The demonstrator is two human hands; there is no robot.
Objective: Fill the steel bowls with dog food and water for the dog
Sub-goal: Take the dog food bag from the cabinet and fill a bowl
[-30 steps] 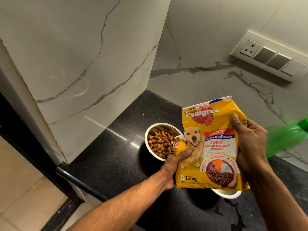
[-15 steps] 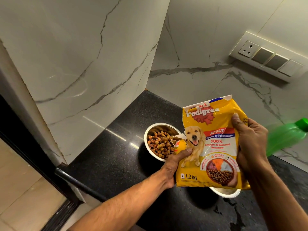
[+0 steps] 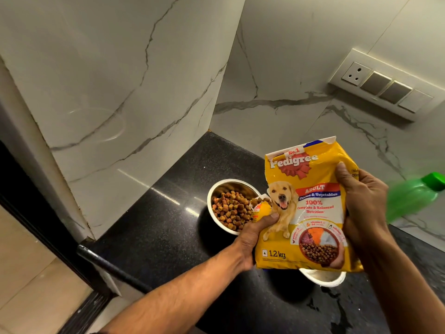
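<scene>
Both hands grip the dog food bag, left hand at the torn corner, right hand on the side; tip slowly, keep the spout over the kibble bowl.

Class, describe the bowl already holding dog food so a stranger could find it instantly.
Start at the black countertop in the marble corner. Two steel bowls sit there; the filled bowl is left of the yellow bag. It alone shows brown kibble.

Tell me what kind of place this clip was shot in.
Probably a home kitchen corner: a black stone counter meets marble-look walls, with a switch panel above. Both hands hold a dog food bag over steel bowls.
</scene>
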